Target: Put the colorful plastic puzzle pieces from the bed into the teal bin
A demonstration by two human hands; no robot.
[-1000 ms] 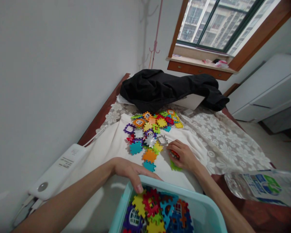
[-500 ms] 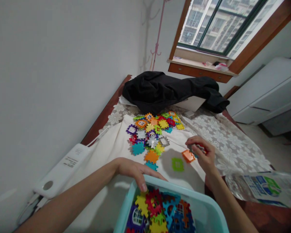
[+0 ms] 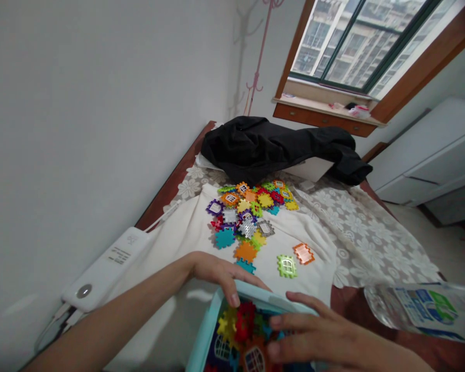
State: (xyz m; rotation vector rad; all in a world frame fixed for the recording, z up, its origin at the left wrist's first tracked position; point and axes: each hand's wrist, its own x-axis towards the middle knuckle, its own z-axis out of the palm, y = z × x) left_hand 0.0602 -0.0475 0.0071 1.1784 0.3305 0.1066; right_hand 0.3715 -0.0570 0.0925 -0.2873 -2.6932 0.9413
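A light blue plastic bin (image 3: 203, 330) full of colourful notched building tiles stands at the bottom of the view. My left hand (image 3: 220, 274) grips its far rim, the thumb hooked over the inside. Over the bin's opening reaches my right hand (image 3: 318, 330), fingers stretched and apart. Just under its fingertips lies an orange window tile (image 3: 253, 357), on top of the other tiles and a little blurred. On the white cloth (image 3: 170, 253), a green window tile (image 3: 287, 266) and an orange tile (image 3: 304, 253) lie beyond the bin. A loose pile of tiles (image 3: 248, 227) spreads farther back.
A dark garment (image 3: 271, 147) lies across the far end of the bed. At left, a white power strip (image 3: 108, 261) rests by the wall. To the right are a clear plastic bottle (image 3: 422, 307) lying on its side and a patterned bedspread (image 3: 375, 240).
My right hand has come from the cloth by the orange tile, where it held some tiles, to over the bin. An orange window tile now shows beneath it. My left hand keeps its hold.
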